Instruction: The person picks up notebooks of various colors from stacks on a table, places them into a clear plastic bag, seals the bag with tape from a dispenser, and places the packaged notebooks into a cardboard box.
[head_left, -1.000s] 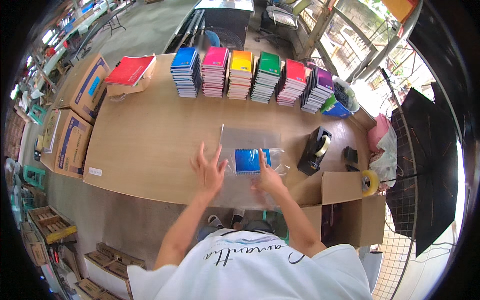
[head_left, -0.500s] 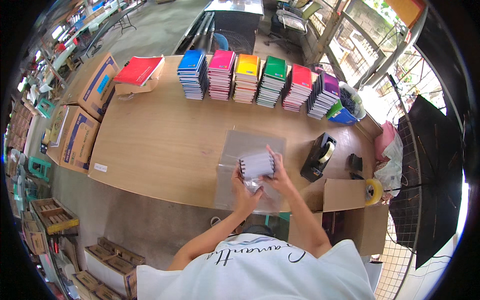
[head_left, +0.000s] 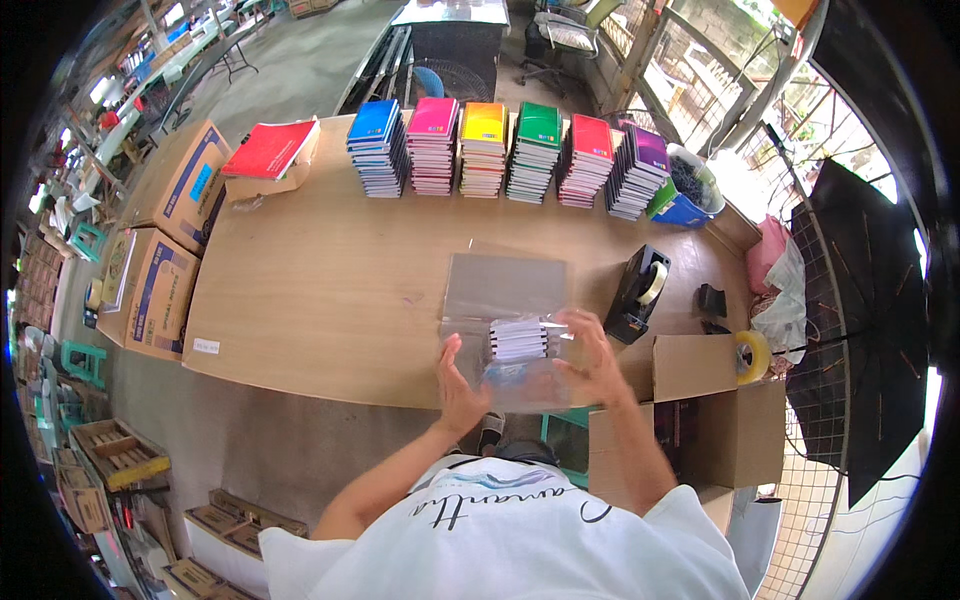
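Observation:
A small bundle of spiral notebooks (head_left: 519,340), page edges and black coils showing, lies at the table's near edge with clear plastic around or under it. A bluish cover shows blurred at its near end. Beneath it are clear plastic sheets (head_left: 505,283), lying flat. My left hand (head_left: 461,392) is beside the bundle's left side, fingers stretched and apart from the thumb, holding nothing. My right hand (head_left: 596,362) is at the right side, thumb and fingers spread, its fingertips by the plastic; whether they touch it is hard to see.
Notebook stacks in several colours, such as the green stack (head_left: 535,150), line the far edge. A black tape dispenser (head_left: 636,296) stands right, near an open carton (head_left: 693,366) and a yellow tape roll (head_left: 752,357). Red notebooks (head_left: 268,149) and cartons (head_left: 160,290) are at left.
The notebook bundle, held up in both hands before, now rests on the plastic sheets. My hands have let go and moved apart to either side of it.

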